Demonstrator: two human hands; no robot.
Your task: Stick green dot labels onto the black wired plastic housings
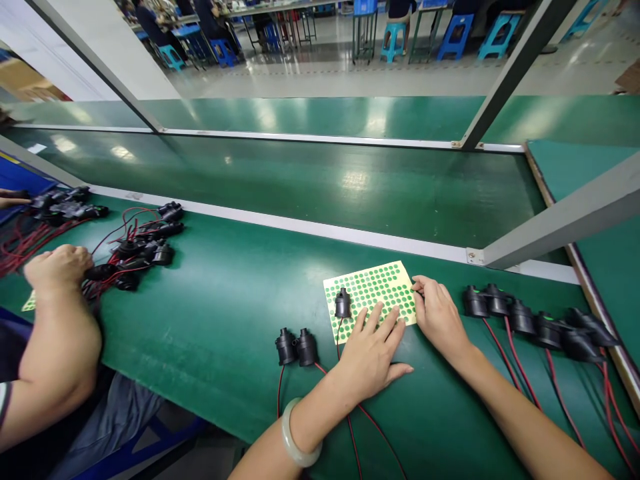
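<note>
A pale yellow sheet of green round stickers lies on the green table. My left hand rests on the sheet's lower edge, palm down with fingers spread. At the sheet's right edge, my right hand has thumb and forefinger pinched together; what they hold, if anything, is too small to name. One black connector stands on the left part of the sheet, its red wire running under my left arm. Two more black connectors stand left of the sheet.
Several black connectors with red wires line the right side. At left, another person's arm is beside a pile of black connectors. A grey metal post slants at the right. A conveyor surface runs behind.
</note>
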